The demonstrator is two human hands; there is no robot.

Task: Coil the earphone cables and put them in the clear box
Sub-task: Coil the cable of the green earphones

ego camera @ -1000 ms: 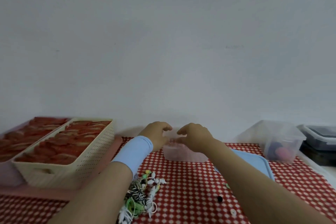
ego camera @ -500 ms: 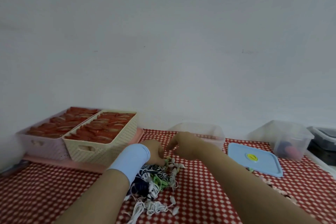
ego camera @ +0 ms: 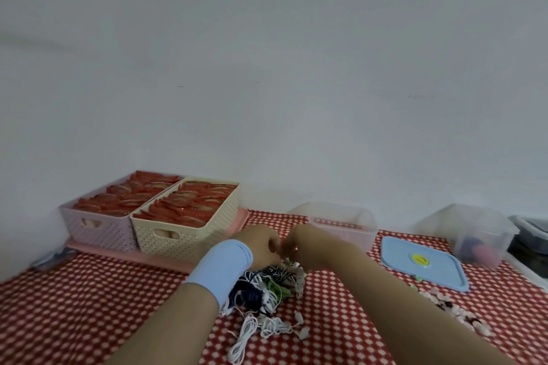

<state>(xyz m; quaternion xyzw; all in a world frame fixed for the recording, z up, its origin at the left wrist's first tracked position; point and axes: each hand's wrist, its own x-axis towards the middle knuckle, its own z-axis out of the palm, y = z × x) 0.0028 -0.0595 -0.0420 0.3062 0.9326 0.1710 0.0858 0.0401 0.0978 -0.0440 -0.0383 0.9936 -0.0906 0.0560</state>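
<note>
A tangled pile of earphone cables (ego camera: 267, 293) in white, dark blue, striped and green lies on the red checked tablecloth (ego camera: 89, 305) in front of me. My left hand (ego camera: 261, 243), with a light blue wristband, and my right hand (ego camera: 308, 241) meet fingertip to fingertip over the far end of the pile. Their fingers are curled and appear to pinch something small there; what they hold is blurred. The clear box (ego camera: 350, 224) stands open just behind my right hand. Its light blue lid (ego camera: 424, 265) lies flat to its right.
Two perforated baskets, lilac (ego camera: 98, 225) and cream (ego camera: 189, 225), full of red packets stand on a pink tray (ego camera: 124, 255) at the back left. A second clear container (ego camera: 480, 231) and a dark box (ego camera: 530, 234) sit at the right. More earphone pieces (ego camera: 453, 311) lie right of my arm.
Both hands came back from the clear box to the cable pile and now pinch together at its far end. The view has tilted and moved back, showing more of the table.
</note>
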